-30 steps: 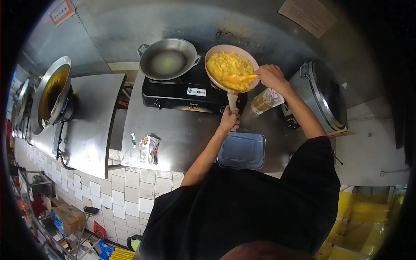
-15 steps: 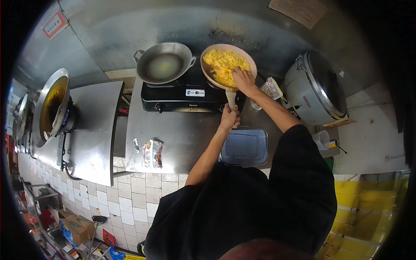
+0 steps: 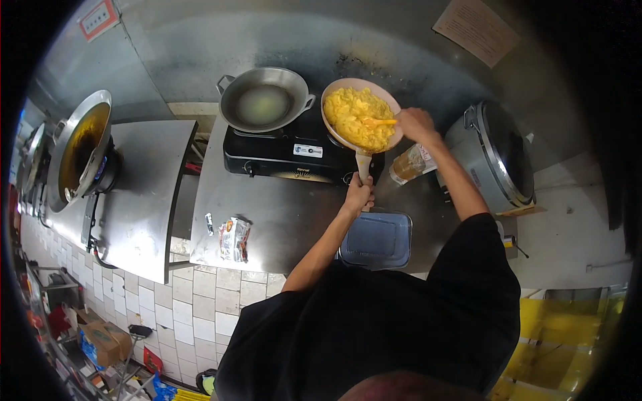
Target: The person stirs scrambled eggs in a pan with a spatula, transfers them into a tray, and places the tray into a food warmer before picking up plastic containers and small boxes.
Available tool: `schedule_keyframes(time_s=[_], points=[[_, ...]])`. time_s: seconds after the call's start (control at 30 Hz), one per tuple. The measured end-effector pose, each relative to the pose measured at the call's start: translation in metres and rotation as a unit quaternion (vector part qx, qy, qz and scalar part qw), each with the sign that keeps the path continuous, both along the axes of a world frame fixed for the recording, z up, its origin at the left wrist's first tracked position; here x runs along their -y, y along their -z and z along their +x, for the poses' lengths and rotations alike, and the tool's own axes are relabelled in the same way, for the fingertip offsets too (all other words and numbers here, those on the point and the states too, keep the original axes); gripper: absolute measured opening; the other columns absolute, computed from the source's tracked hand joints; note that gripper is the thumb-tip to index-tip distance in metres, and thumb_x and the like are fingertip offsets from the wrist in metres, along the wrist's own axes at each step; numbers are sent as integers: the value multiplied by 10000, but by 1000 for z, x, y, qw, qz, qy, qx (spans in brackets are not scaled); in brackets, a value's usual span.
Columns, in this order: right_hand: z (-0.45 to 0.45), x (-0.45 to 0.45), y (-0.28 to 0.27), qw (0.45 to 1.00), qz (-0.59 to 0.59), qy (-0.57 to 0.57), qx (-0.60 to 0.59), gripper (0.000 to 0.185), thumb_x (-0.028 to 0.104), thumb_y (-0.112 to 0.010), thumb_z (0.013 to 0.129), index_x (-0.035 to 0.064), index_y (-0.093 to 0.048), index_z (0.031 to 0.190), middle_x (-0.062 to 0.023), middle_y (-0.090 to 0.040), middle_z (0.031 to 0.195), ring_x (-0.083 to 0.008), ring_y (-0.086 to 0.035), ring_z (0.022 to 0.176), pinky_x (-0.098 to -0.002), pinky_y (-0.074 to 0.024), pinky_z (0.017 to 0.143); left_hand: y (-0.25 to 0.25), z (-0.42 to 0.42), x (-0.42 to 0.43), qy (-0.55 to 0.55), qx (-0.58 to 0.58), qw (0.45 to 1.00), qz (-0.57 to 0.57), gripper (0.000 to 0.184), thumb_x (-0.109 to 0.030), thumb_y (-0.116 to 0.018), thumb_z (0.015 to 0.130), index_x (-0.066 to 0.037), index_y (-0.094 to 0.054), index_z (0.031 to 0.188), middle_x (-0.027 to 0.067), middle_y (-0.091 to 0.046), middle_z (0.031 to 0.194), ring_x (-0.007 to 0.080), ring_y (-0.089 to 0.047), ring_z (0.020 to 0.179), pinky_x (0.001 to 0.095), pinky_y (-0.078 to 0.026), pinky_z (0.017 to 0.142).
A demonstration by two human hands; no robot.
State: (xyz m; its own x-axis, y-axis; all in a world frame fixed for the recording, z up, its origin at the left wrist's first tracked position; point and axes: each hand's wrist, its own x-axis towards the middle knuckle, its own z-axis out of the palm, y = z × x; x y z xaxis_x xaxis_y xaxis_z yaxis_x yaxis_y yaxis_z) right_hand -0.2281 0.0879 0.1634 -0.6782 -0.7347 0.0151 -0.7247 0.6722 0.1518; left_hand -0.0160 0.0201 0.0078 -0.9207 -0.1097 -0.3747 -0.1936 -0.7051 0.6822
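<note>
The left hand [image 3: 359,196] is wrapped round the pale handle [image 3: 363,162] of a frying pan [image 3: 382,91], while the right hand [image 3: 416,125] grips an orange spatula [image 3: 381,122] from the pan's right edge, its fingers partly hidden from above. The pan is over the right side of a black gas stove [image 3: 266,158]; whether it rests fully on the burner is hard to tell. Inside it, lumpy yellow scrambled egg [image 3: 354,110] fills most of the base, and the spatula's working end lies against the egg.

The step in hand looks like stirring or turning the egg — one hand steadying, the other working. Another stroke would call for a firm hold on the handle and a low, flat spatula, so that no egg spills over the rim.

Left of the pan, a two-handled wok [image 3: 231,110] holds a little cloudy liquid. On the steel counter [image 3: 294,214], a rectangular container [image 3: 374,240] is just below the left hand, a clear pouch [image 3: 411,164] lies under the right forearm — contents brownish — and a crumpled packet [image 3: 234,238] lies well off to the left.
</note>
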Motion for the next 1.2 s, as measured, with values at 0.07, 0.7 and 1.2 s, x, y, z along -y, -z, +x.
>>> schedule_keyframes(time_s=[0.07, 0.7, 1.2], points=[[-26, -1, -30, 999, -17, -43, -21, 160, 183, -623, 845, 183, -751, 941, -148, -695, 875, -348, -664, 861, -457, -512, 743, 2, -1, 1, 1, -7, 1000, 8, 157, -193, -487, 999, -104, -389, 1083, 12, -422, 739, 72, -372, 500, 241, -323, 394], [-167, 149, 29, 926, 172, -331, -53, 372, 5, -556, 872, 218, -668, 1155, -35, -567, 980, -218, -512, 1024, -441, -326, 949, -6, 3, 5, -13, 6, 1000, 3, 230, -249, -503, 1007, -101, -389, 1142, 6, -410, 694, 79, -371, 463, 251, -333, 374], [-88, -10, 40, 968, 142, -206, -32, 387, 51, -460, 892, 157, -629, 1224, -143, -606, 1157, -319, -564, 1120, -490, -419, 955, -11, 3, 3, -8, 19, 1000, -10, 178, -217, -484, 1007, -118, -385, 1117, 15, -419, 758, 70, -353, 474, 240, -312, 385]])
